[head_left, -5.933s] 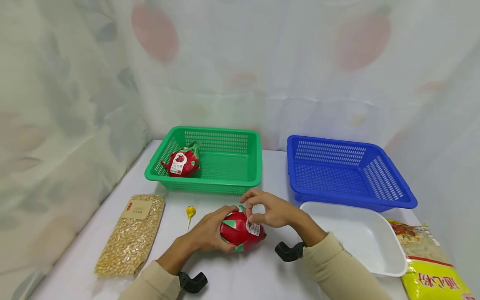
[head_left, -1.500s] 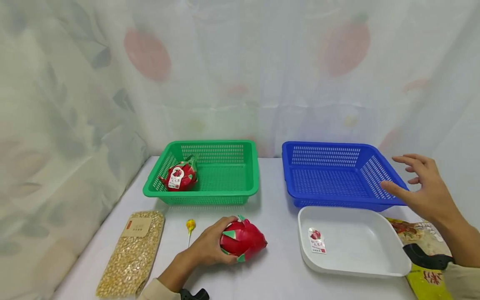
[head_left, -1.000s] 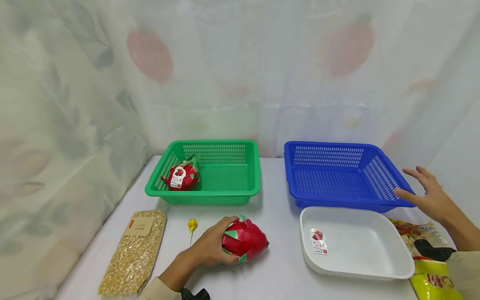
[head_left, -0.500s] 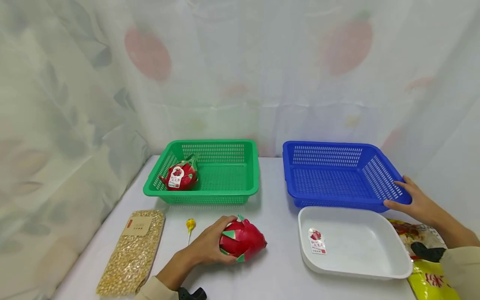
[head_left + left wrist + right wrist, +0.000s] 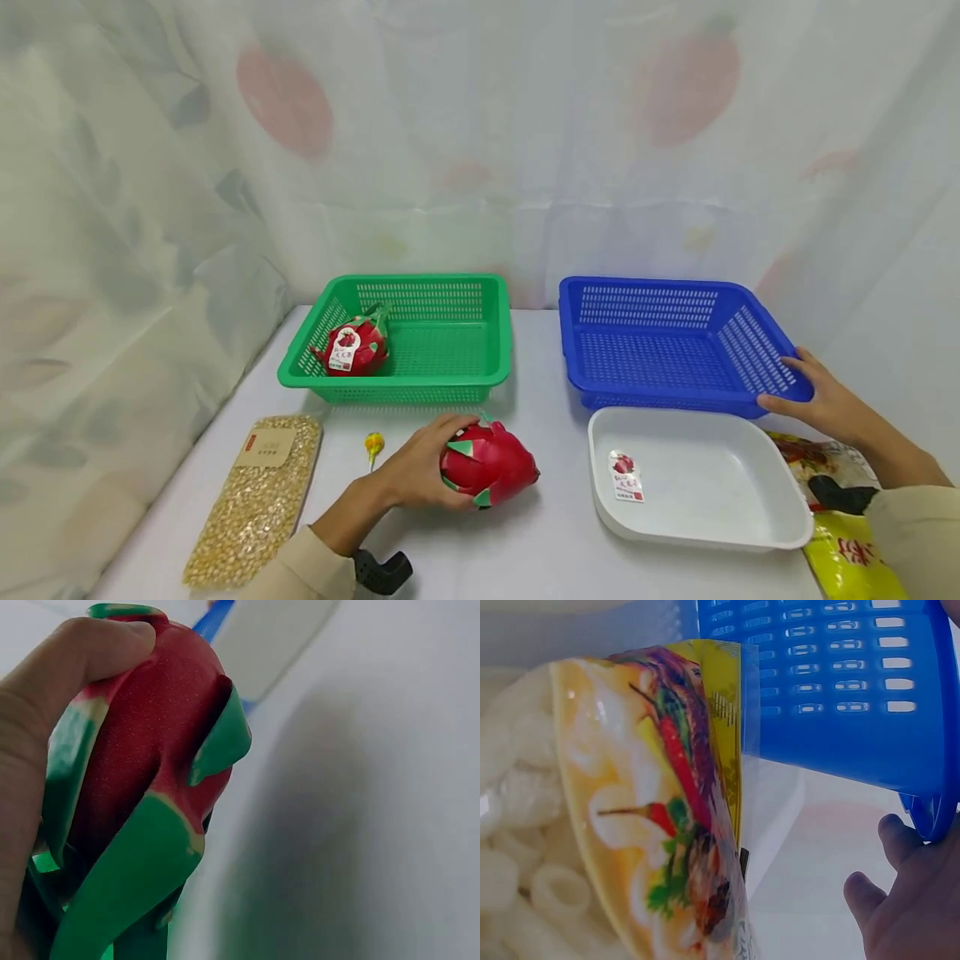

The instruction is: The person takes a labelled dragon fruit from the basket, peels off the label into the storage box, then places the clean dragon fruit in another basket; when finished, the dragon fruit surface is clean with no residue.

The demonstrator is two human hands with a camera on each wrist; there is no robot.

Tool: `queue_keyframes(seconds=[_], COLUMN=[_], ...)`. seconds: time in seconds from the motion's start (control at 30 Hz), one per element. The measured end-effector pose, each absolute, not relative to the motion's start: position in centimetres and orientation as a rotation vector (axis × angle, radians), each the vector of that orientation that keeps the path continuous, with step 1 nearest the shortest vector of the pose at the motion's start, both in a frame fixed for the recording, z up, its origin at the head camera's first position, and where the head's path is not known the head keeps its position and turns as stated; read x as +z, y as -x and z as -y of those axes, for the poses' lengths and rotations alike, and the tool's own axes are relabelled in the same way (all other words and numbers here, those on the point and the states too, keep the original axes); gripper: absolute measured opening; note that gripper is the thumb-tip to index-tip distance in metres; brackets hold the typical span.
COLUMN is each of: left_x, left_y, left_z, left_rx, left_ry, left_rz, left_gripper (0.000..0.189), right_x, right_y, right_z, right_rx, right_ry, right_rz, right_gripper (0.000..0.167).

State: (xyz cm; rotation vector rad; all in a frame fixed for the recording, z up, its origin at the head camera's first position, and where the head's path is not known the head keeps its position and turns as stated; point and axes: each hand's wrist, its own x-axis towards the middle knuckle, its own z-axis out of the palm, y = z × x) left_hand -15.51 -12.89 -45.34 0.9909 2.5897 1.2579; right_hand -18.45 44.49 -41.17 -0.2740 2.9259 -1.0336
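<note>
My left hand [image 5: 423, 468] holds a red dragon fruit [image 5: 498, 462] with green scales just above the white table. In the left wrist view the thumb lies across the red skin of the dragon fruit [image 5: 142, 727], while the other fingers are mostly hidden behind it. At the far right, my right hand [image 5: 832, 407] grips the right side of the blue basket [image 5: 675, 396]. From the right wrist, fingertips show at the lower rim of the basket [image 5: 840, 742]. A fruit sticker [image 5: 626, 476] sits in the left part of the white tray [image 5: 697, 537].
A second dragon fruit [image 5: 356, 346] with its label lies in the green basket [image 5: 397, 382]. Left of my left arm are a yellow lollipop [image 5: 374, 444] and a bag of yellow grains [image 5: 255, 500]. Beneath my right forearm lies a yellow pasta bag [image 5: 851, 550].
The sticker has gone from the held dragon fruit to the white tray. My right hand has moved right and down onto the blue basket's side. The held dragon fruit has risen slightly.
</note>
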Motion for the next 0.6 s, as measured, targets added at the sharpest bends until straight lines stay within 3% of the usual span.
queue_keyframes(seconds=[0.27,0.6], left_x=[-40.8,-36.3], left_y=[16.7,19.5], left_z=[10.2,7.3], left_rx=[1.238,1.262], left_ry=[-1.123,-1.385], left_rz=[-2.518,-2.435], left_gripper=[0.097,0.086], right_x=[-41.2,-41.1], right_y=[18.4,18.2], right_z=[-44.5,-44.2], right_rx=[-1.029,-1.055], right_ry=[0.253,0.291], right_rz=[-2.934,-2.936], right_gripper=[0.095,0.093])
